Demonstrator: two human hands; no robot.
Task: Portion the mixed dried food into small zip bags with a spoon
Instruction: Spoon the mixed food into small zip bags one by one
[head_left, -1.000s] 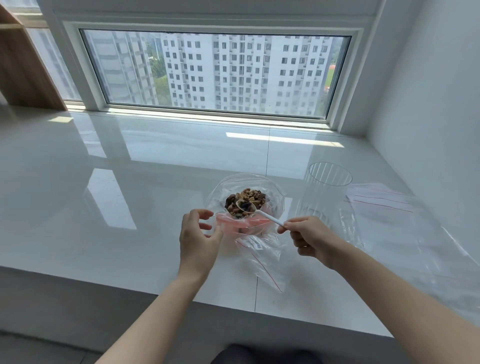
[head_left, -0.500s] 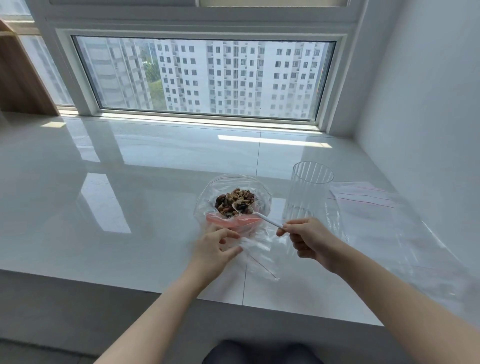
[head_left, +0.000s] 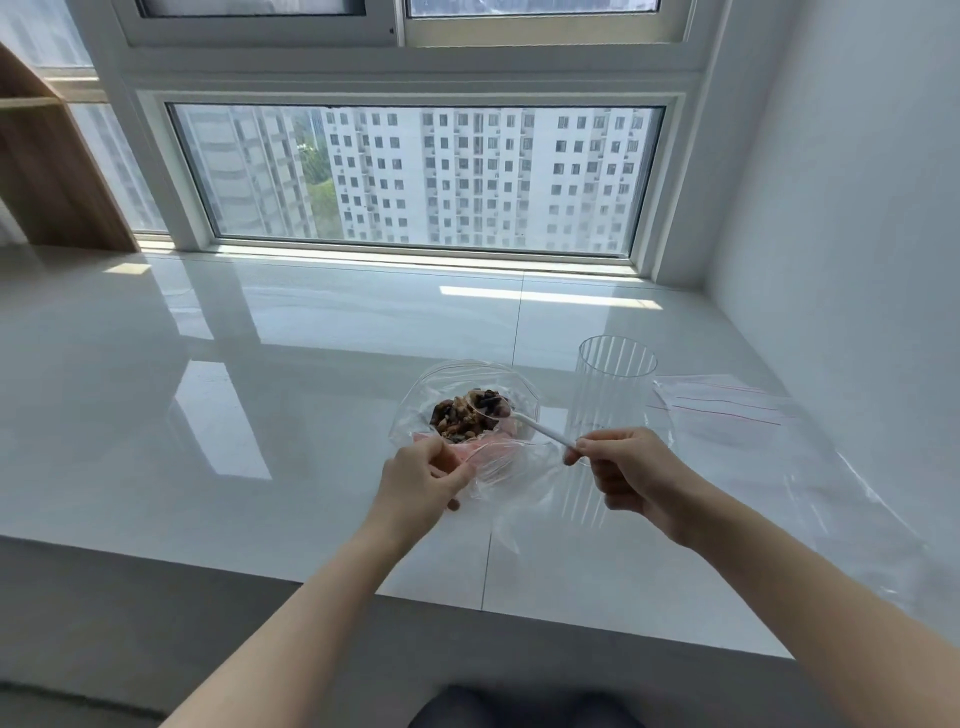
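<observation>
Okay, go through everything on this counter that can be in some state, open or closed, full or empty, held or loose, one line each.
Bowl: holds mixed dried food.
Spoon: loaded, over the bowl, held by the right hand.
Small zip bag: lies in front of the bowl, pinched by the left hand.
Ribbed clear cup: upright, looks empty.
Spare zip bags: flat, untouched.

One spoon (head_left: 511, 418), one ribbed cup (head_left: 613, 384) (clear), two hands.

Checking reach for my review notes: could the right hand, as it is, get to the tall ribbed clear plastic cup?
Probably yes. The tall ribbed clear plastic cup stands just beyond the right hand with nothing between them, but that hand grips the white plastic spoon, so it would first have to put it down.
</observation>
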